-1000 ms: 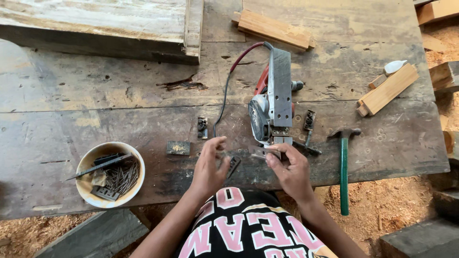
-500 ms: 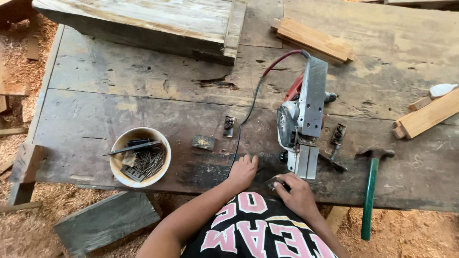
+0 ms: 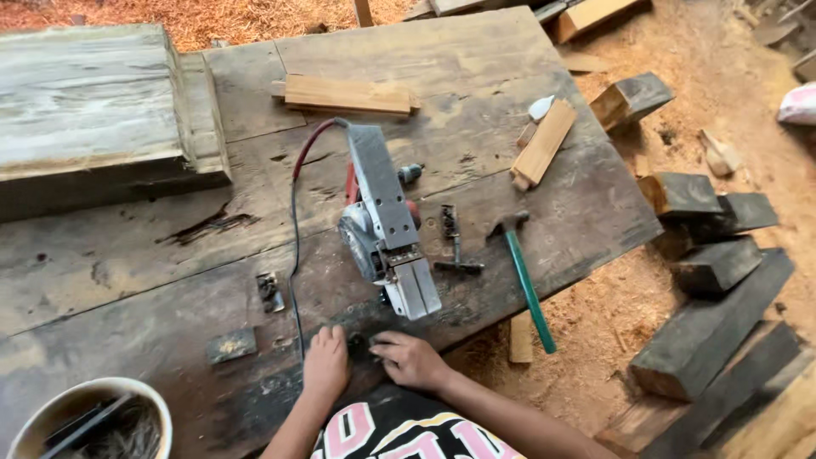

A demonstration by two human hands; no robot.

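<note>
Your counter is weathered grey-brown wood, streaked with dark, near-black stains. The electric planer in front of you shows a silver-grey metal sole, a red body and a dark cord shading to red. The hammer has a teal-green handle and a dark head. Pale tan wood blocks contrast with the dark grey offcuts on the orange-brown sawdust floor. The bowl has a cream rim. Your shirt is black with pink, white-edged lettering.
</note>
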